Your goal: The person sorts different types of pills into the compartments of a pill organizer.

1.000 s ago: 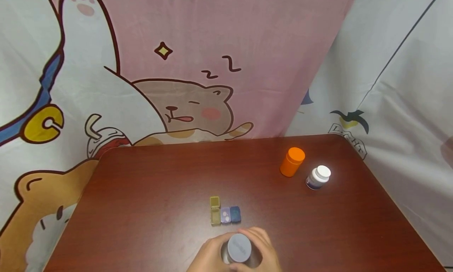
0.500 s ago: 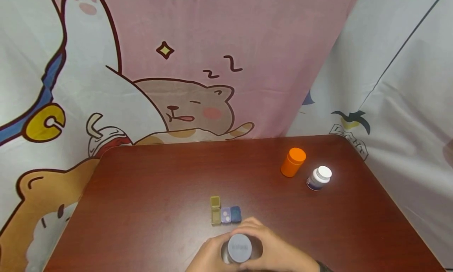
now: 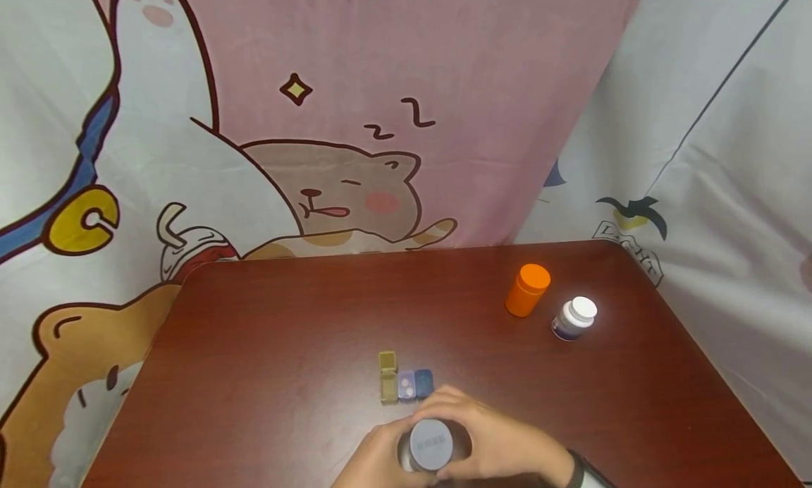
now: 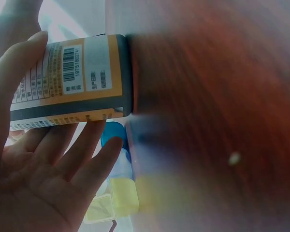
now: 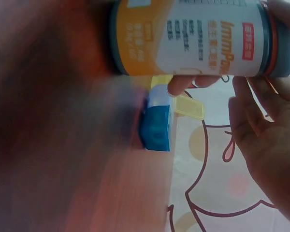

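Observation:
A pill bottle [image 4: 70,82] with an orange-and-white label stands upright between my hands, its base at or very near the table. Its grey lid [image 3: 431,443] faces up in the head view. My left hand [image 3: 378,456] grips the bottle's body, thumb on one side and fingers on the other. From the right, my right hand [image 3: 485,431] curls its thumb and fingers round the lid. Just beyond the hands lies a small pill box: a yellow compartment [image 3: 389,388] with its lid flipped back, a purple one [image 3: 407,386] with pale tablets, and a blue one [image 5: 156,128].
An orange bottle [image 3: 528,290] and a white bottle [image 3: 574,319] stand at the table's back right. The brown table [image 3: 285,333] ends at a hanging cloth [image 3: 482,121] with cartoon animals.
My right hand has shifted its hold on the lid, and its forearm has swung out to the right. The lid's lettering has turned slightly. The left hand keeps its hold.

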### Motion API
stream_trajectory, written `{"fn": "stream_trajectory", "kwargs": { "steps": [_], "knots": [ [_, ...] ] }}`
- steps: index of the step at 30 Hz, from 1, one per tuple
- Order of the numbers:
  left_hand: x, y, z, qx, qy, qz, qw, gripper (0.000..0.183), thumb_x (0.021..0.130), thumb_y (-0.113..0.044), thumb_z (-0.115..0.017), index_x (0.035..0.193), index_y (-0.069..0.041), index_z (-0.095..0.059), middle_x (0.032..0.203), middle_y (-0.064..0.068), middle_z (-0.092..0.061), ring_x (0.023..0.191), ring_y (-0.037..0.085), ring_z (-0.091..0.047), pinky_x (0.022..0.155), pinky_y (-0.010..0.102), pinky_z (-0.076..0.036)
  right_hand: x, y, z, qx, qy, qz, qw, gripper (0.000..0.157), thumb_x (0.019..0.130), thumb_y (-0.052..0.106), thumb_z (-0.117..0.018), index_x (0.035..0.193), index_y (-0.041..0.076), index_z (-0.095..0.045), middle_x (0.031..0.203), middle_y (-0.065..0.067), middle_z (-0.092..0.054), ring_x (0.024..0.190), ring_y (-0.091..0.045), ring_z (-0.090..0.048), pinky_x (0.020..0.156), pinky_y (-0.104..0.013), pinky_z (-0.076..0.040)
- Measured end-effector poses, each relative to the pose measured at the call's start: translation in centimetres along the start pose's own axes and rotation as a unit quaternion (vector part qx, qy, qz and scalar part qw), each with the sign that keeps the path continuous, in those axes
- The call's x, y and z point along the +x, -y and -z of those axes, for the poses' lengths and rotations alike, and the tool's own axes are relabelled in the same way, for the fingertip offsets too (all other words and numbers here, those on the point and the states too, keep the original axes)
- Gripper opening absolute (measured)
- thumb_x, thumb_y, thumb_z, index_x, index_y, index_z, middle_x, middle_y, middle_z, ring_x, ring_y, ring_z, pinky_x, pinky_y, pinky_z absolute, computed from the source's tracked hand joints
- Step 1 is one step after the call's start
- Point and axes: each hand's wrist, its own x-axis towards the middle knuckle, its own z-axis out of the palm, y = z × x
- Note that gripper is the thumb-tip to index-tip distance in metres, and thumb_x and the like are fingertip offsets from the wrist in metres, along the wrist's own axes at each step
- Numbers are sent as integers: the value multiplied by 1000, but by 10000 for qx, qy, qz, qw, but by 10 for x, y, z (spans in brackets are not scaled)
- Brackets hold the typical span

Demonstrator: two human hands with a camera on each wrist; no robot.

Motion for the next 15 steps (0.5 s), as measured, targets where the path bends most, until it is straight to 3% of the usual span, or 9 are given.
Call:
{"fn": "stream_trajectory", "kwargs": {
  "steps": [4, 6, 9, 11, 15],
  "knots": [
    [0, 2, 0, 103, -56, -232, 9997, 57, 65, -30, -82, 118, -21, -62, 97, -7, -71, 81, 2, -60, 70, 30, -55, -6, 7, -5, 309, -109, -842, 9959, 60, 73, 40, -76, 128, 37, -51, 123, 15, -54, 109, -8, -45, 91, -43, -49],
    [0, 2, 0, 95, -67, -276, 9996, 56, 65, -28, -82, 117, -22, -62, 97, -7, -71, 82, 2, -60, 71, 30, -55, -10, 11, -7, 641, -125, -1371, 9884, 63, 74, 42, -75, 130, 41, -49, 127, 15, -50, 110, -11, -44, 92, -49, -49],
    [0, 2, -2, 22, -59, -285, 9996, 54, 66, -31, -82, 116, -26, -62, 98, -10, -71, 84, 2, -60, 73, 32, -55, -16, 14, -12, 892, -297, -1777, 9796, 68, 74, 44, -74, 134, 42, -43, 132, 14, -46, 114, -15, -42, 94, -57, -45],
    [0, 1, -2, -94, -7, -180, 9998, 53, 67, -34, -81, 116, -30, -61, 99, -12, -71, 86, 2, -61, 75, 33, -55, -19, 13, -17, 828, -589, -1629, 9814, 72, 73, 44, -75, 137, 38, -42, 134, 11, -46, 115, -16, -42, 94, -58, -45],
    [-1, -1, -2, -151, 53, 55, 9999, 53, 67, -38, -80, 117, -33, -61, 102, -14, -70, 88, 3, -61, 77, 35, -55, -25, 10, -28, 143, -1525, -861, 9844, 73, 71, 39, -78, 136, 26, -47, 129, 5, -54, 113, -14, -45, 89, -48, -47]
  ]
}}
